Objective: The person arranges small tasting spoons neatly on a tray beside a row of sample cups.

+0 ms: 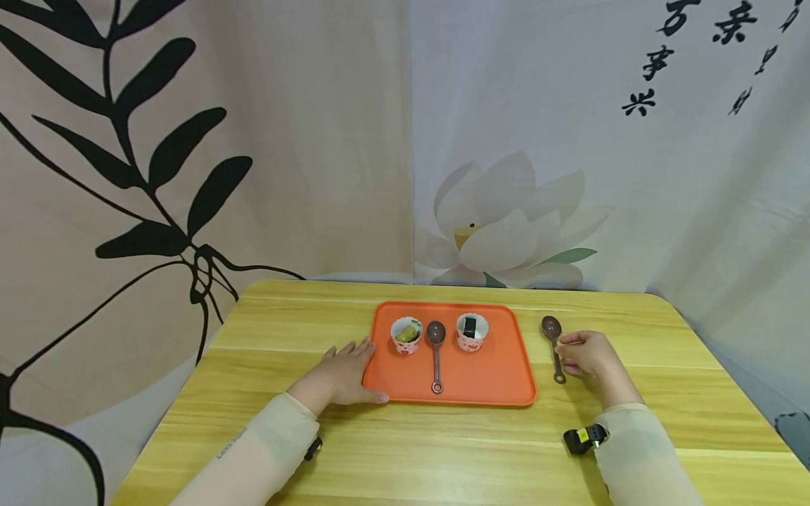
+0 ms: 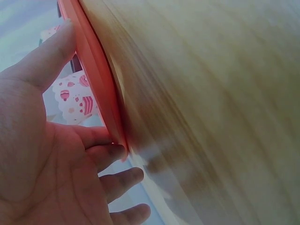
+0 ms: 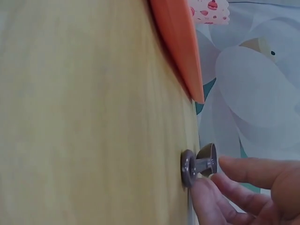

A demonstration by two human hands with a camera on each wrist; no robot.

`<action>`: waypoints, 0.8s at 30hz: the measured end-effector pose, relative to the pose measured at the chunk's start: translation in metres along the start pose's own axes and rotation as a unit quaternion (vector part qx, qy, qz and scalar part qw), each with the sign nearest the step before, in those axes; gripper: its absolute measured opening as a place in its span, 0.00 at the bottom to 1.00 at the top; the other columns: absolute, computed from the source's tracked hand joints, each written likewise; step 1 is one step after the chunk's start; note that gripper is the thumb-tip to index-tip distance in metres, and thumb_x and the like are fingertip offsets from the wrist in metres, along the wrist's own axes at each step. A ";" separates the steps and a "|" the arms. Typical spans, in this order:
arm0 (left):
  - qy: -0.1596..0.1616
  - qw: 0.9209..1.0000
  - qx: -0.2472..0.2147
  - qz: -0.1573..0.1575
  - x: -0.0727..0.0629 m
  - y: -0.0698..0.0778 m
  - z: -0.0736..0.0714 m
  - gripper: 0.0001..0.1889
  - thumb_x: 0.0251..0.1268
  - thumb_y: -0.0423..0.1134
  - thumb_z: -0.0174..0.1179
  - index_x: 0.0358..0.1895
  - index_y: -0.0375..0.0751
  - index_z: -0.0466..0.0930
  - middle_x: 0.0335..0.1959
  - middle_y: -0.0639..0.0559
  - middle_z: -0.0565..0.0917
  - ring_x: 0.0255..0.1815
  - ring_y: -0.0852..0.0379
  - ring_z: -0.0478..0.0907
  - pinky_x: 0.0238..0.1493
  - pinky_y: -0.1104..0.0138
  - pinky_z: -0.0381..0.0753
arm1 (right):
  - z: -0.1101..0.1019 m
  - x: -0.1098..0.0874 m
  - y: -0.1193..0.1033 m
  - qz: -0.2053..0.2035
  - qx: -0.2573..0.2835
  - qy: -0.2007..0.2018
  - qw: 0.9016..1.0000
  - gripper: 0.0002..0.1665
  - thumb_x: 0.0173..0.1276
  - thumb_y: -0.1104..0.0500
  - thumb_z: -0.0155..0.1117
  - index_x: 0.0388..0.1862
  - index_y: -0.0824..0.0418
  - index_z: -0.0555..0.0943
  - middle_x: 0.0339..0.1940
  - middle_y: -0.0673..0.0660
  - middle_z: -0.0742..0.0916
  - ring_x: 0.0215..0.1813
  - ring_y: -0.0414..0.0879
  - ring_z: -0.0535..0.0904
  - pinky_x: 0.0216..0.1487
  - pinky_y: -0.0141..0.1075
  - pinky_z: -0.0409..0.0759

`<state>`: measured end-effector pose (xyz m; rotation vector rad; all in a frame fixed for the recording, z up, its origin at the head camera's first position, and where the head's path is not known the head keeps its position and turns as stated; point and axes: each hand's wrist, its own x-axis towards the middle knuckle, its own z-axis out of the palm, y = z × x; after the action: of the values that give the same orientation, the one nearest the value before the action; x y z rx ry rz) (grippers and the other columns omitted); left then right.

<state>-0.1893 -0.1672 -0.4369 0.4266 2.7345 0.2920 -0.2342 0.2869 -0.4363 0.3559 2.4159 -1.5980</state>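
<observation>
My left hand (image 1: 344, 372), fingers spread, rests against the left end of an orange tray (image 1: 484, 390). Its thumb touches the near rim, and in the left wrist view the fingertips meet the tray's side. With its fingertips, my right hand (image 1: 590, 353) pinches the handle of a brown spoon (image 1: 551, 326) that lies on the table right of the tray. The right wrist view shows the spoon's ringed handle end (image 3: 188, 168) beside the fingers. On the tray, another brown spoon (image 1: 436, 332) lies between two patterned paper cups.
The left cup (image 1: 406, 347) holds something yellow-green; the right cup (image 1: 470, 344) holds a dark and white piece. All stand on a yellow wooden table (image 1: 443, 457). A printed curtain (image 1: 329, 140) hangs behind its far edge.
</observation>
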 end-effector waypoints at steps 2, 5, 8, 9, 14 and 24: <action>0.000 1.000 0.000 -0.001 0.000 0.000 0.000 0.57 0.57 0.71 0.63 0.80 0.37 0.51 0.81 0.43 0.51 0.79 0.36 0.49 0.75 0.39 0.46 | 0.000 0.001 0.000 0.007 0.010 -0.001 1.000 0.23 0.70 0.69 0.62 0.59 0.80 0.69 0.33 0.57 0.81 0.31 0.45 0.80 0.35 0.37 0.86; 0.003 1.000 -0.002 0.000 0.000 0.000 0.000 0.57 0.56 0.71 0.63 0.80 0.36 0.52 0.81 0.43 0.52 0.79 0.36 0.50 0.75 0.39 0.46 | 0.001 0.002 0.001 0.012 0.012 -0.001 1.000 0.23 0.70 0.69 0.62 0.59 0.80 0.69 0.33 0.57 0.81 0.31 0.45 0.80 0.35 0.36 0.86; 0.004 1.000 -0.003 0.001 0.000 0.000 -0.001 0.58 0.56 0.71 0.64 0.80 0.36 0.52 0.81 0.43 0.53 0.79 0.36 0.50 0.75 0.39 0.47 | 0.001 0.003 0.001 0.012 0.014 0.000 1.000 0.22 0.70 0.70 0.62 0.58 0.80 0.69 0.31 0.56 0.80 0.30 0.43 0.79 0.34 0.35 0.86; 0.005 1.000 -0.004 0.001 0.000 0.000 -0.001 0.58 0.55 0.71 0.64 0.79 0.35 0.52 0.81 0.42 0.53 0.79 0.36 0.50 0.75 0.39 0.47 | 0.002 0.004 0.001 0.012 0.015 -0.001 1.000 0.21 0.70 0.70 0.61 0.57 0.80 0.69 0.31 0.56 0.80 0.30 0.43 0.79 0.33 0.35 0.86; 0.007 1.000 -0.010 -0.002 -0.002 0.002 0.000 0.58 0.55 0.70 0.64 0.79 0.36 0.53 0.81 0.43 0.53 0.79 0.36 0.51 0.75 0.39 0.47 | 0.004 0.005 0.001 0.007 0.002 0.000 1.000 0.20 0.69 0.71 0.62 0.55 0.81 0.70 0.29 0.56 0.79 0.28 0.43 0.77 0.32 0.34 0.85; 0.007 1.000 0.000 0.002 -0.004 0.003 0.000 0.58 0.56 0.71 0.63 0.79 0.35 0.53 0.81 0.42 0.53 0.79 0.36 0.51 0.75 0.40 0.48 | 0.005 0.012 0.002 0.014 -0.033 0.003 0.999 0.21 0.67 0.71 0.63 0.56 0.79 0.71 0.31 0.59 0.79 0.29 0.44 0.79 0.32 0.36 0.86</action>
<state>-0.1852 -0.1657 -0.4355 0.4306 2.7484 0.2980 -0.2443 0.2838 -0.4437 0.3815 2.4510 -1.5039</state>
